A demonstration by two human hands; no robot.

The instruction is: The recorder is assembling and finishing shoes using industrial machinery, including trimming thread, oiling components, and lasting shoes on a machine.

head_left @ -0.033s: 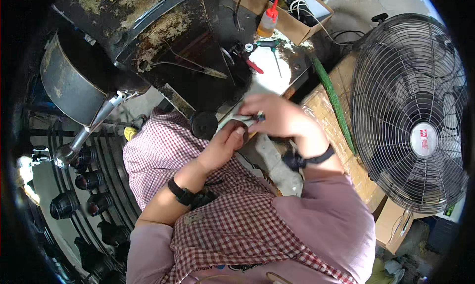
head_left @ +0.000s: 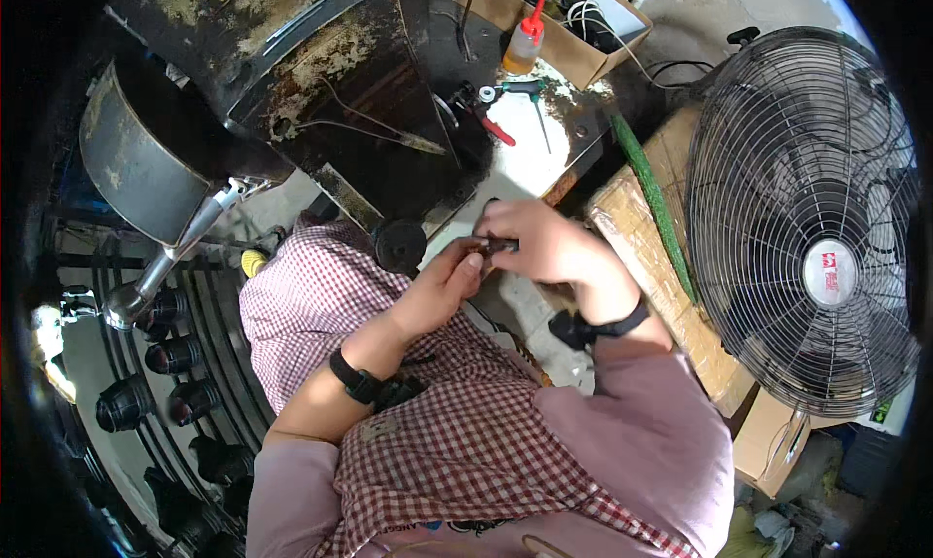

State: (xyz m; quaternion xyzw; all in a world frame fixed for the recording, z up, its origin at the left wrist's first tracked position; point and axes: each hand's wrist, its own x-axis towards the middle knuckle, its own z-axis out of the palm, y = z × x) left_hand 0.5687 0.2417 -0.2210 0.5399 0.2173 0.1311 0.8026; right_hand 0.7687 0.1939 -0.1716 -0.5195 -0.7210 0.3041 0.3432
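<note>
My left hand (head_left: 449, 284) is closed in a pinch, thumb on top, on a small dark piece (head_left: 483, 251) in front of my body. Against it sits my right hand (head_left: 552, 245), fingers curled around a slim dark object (head_left: 503, 246) that meets the piece. Fingers cover most of both, so their exact kind is unclear. Below the right wrist lies a whitish-grey cloth-like thing (head_left: 535, 310), partly behind the arm. A round black knob-like part (head_left: 400, 245) is left of my hands.
Beyond my hands, a dark stained machine table holds a green-handled driver (head_left: 525, 87), red-handled pliers (head_left: 498, 130) and a bottle with a red nozzle (head_left: 525, 45). A carton (head_left: 593, 62) stands behind. At right are a large fan (head_left: 777, 189) and a taped box (head_left: 622, 218); black parts (head_left: 175, 354) hang left.
My right hand has shifted slightly; the pale item between my hands is no longer visible, and a dark object shows at the right fingers. My left hand stays nearly in place.
</note>
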